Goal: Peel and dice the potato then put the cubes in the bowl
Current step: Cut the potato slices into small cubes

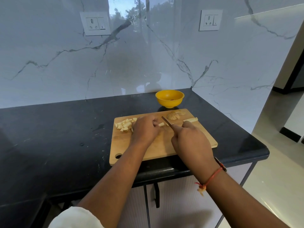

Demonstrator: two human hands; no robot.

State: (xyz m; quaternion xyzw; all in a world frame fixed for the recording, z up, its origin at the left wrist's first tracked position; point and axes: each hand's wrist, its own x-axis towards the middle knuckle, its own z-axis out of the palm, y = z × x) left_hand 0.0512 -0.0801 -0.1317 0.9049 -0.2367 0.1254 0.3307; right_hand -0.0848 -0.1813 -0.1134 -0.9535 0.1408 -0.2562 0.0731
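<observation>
Left hand (144, 129) pinching potato strip (161, 124), right hand (190, 140) gripping knife (166, 121), mid-board (161, 146)

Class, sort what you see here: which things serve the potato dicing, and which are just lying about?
For the job: knife in the right hand; potato strip held by the left hand; cut cubes; spare strip; chopping board; yellow bowl.
Lying about: peelings; left socket; right socket; cupboard handle.

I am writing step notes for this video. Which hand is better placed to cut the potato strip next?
Right. The right hand grips the knife, its blade just beside the potato strip that the left hand holds down.
</observation>
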